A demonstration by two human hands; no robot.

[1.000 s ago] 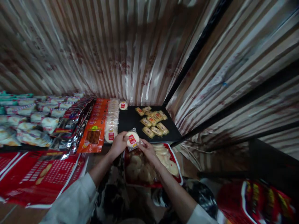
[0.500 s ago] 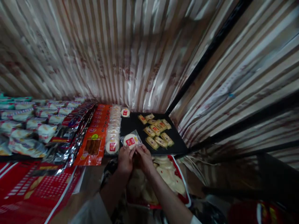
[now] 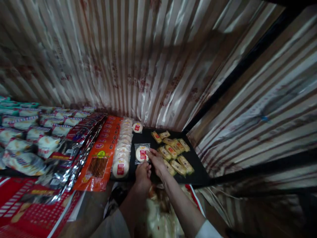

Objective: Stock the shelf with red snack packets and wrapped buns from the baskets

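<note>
A round white cake in a clear wrapper with a red label (image 3: pixel 141 154) lies at or just over the black shelf (image 3: pixel 155 177). My right hand (image 3: pixel 158 161) has its thumb and fingertips closed on the wrapper's right edge. Just below the lower edge, my left hand (image 3: pixel 143 172) is curled, with nothing visible in its fingers. Left of the cake runs an overlapping row of the same wrapped cakes (image 3: pixel 121 168), and one more wrapped cake (image 3: pixel 137 127) sits at the back. Several yellowish wrapped bars (image 3: pixel 178 167) lie to the right of my hands.
Orange snack packets (image 3: pixel 96 167), dark silvery packets (image 3: pixel 61 158) and rows of white packets (image 3: pixel 48 145) fill the left side. Below are a red basket (image 3: pixel 42 206) and a red-rimmed container (image 3: pixel 195 196) of pale packages. A striped sheet wall (image 3: pixel 138 66) and dark poles (image 3: pixel 237 66) stand behind.
The wrapped cake, held in both hands before, is now farther forward, flatter over the shelf. My left hand has drawn back from it; my right fingers remain at its edge. The view has shifted.
</note>
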